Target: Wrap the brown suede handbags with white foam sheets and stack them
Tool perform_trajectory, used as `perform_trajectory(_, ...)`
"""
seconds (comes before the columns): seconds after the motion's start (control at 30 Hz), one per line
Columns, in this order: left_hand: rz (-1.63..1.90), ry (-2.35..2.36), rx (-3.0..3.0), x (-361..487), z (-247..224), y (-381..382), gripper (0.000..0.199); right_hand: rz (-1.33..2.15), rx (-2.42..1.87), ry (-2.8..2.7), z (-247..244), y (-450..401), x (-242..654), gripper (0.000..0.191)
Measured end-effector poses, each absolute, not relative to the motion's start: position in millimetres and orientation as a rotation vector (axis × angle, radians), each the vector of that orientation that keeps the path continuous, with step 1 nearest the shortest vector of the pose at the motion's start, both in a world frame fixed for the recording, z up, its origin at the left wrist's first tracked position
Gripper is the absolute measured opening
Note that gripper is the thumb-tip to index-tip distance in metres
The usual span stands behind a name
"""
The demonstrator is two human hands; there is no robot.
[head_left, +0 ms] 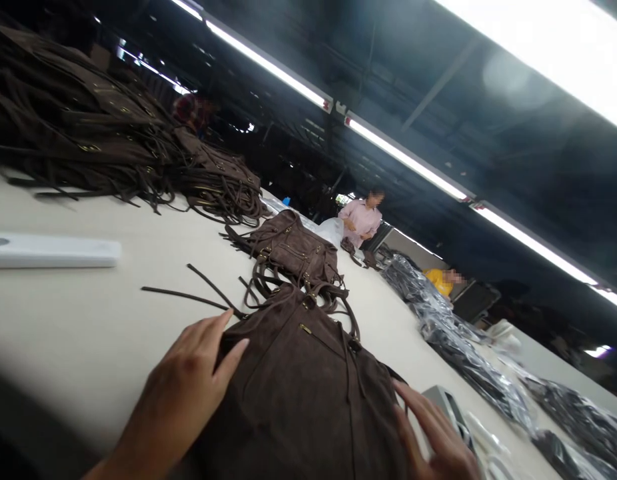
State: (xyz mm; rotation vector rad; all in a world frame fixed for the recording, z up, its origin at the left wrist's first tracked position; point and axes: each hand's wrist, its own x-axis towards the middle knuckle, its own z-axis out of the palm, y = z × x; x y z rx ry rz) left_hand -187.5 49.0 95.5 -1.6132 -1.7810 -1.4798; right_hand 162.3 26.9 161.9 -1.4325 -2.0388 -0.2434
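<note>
A dark brown handbag (308, 393) lies on the pale table right in front of me, its handles and a short zip pointing away. My left hand (188, 380) rests at the bag's upper left edge, thumb and fingers apart. At the bag's right side is my right hand (433, 433), its fingers stretched along the edge and partly cut off by the frame. Just beyond, a second brown handbag (298, 247) with straps and metal rings touches the first one's handles. Thin dark straps (188, 293) spread over the table to the left.
Brown bags are stacked in a large pile (83, 127) at the far left. A white device (53, 251) lies on the left. Plastic-wrapped dark bags (453, 347) line the right side, near a grey tool (446, 407). A person in pink (361, 220) and one in yellow (438, 281) are farther back.
</note>
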Motion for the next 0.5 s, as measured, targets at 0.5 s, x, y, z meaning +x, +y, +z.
perform_trajectory(0.5, -1.777, -1.678, -1.575, -176.3, 69.2, 23.9, 0.013, 0.098, -0.583, -2.995, 164.0, 237.6, -60.8, 0.030)
